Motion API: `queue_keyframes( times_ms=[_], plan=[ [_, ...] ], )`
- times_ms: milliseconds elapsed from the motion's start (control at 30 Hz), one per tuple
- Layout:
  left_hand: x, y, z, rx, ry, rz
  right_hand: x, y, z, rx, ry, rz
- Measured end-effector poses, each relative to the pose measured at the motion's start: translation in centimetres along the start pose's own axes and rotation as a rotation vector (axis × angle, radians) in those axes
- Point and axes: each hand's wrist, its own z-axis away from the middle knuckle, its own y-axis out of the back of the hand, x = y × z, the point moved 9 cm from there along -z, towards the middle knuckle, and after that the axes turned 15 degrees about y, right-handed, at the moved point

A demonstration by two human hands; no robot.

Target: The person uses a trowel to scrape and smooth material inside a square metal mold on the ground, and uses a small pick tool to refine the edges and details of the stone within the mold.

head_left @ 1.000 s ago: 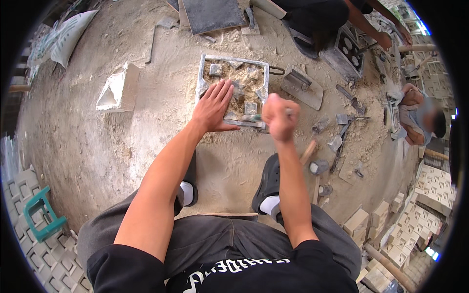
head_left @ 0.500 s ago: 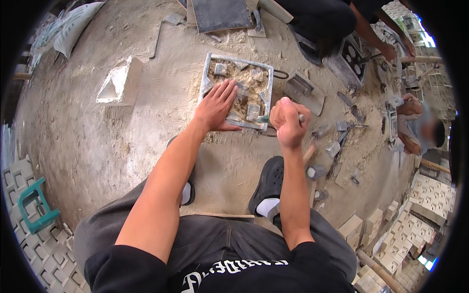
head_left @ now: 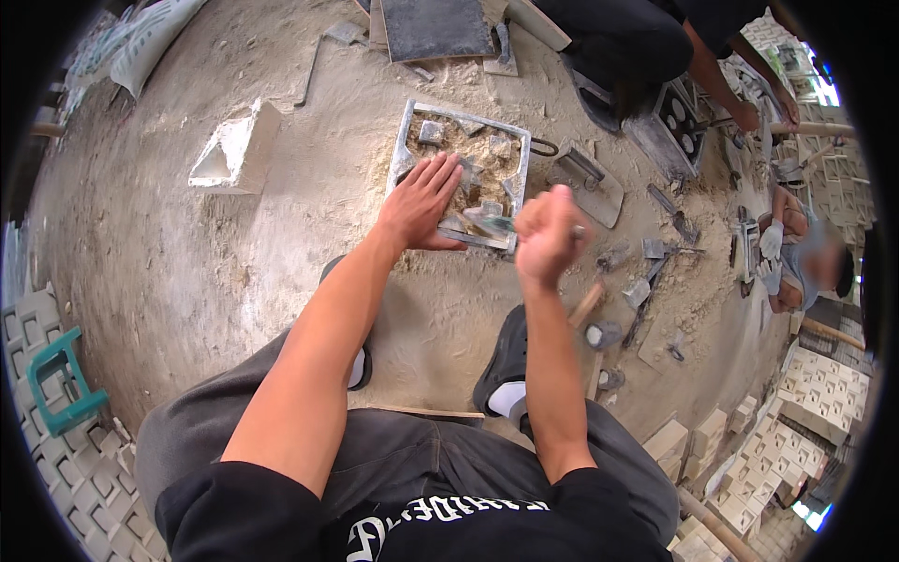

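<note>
Head view; I'm reading the clock off the square grey frame (head_left: pixel 400 145), 12 = away from the worker. The frame lies flat on the dusty floor (head_left: pixel 309 234), straight ahead of the worker's feet, tilted slightly clockwise. Inside: crumbly tan fill (head_left: pixel 468 147) and small grey blocks (head_left: pixel 432 132) near the corners. Loop handle (head_left: pixel 546 147) sticks out past its wall, between 2 and 3.

Left hand (head_left: pixel 426 199): flat, palm down, gripping nothing, across the 8 o'clock side; fingers point to 1, over the fill.

Right hand (head_left: pixel 551 239): tight fist at 4, just outside the frame, wrapped round a hand tool (head_left: pixel 492 223). Tool end points to 9, above the near side; motion-blurred, so I can't tell if it touches the fill or rim.

Around it: flat float (head_left: pixel 604 195) just beside, at 3. White block (head_left: pixel 253 155) well apart at 9. Dark slab (head_left: pixel 435 33) at 12. Loose hammer-like tools (head_left: pixel 639 292) at 4. Box with round holes (head_left: pixel 674 122) between 2 and 3, next to a dark-trousered co-worker (head_left: pixel 618 42) at 2. Gloved person (head_left: pixel 798 272) further off, between 3 and 4. Teal stool (head_left: pixel 56 389) far out at 8, pale stacked blocks (head_left: pixel 829 389) at 4.
</note>
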Motion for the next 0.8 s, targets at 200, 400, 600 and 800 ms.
queue_keyframes(
  times_ms=[200, 400, 600, 800],
  plan=[
    [-1.0, 0.6, 0.6, 0.018, 0.076, 0.036, 0.3, -2.8, -1.2, -0.019, -0.057, 0.012],
    [-2.3, 0.6, 1.2, 0.058, 0.099, -0.012, 2.8, -5.0, -0.5, -0.049, -0.091, 0.2],
    [-1.6, 0.3, 0.5, 0.033, 0.093, -0.085, 2.9, -4.3, 0.2, -0.126, 0.113, 0.326],
    [-1.3, 0.6, 0.4, 0.023, 0.096, -0.093, 1.6, -3.3, -0.5, 0.009, 0.102, 0.371]
  ],
)
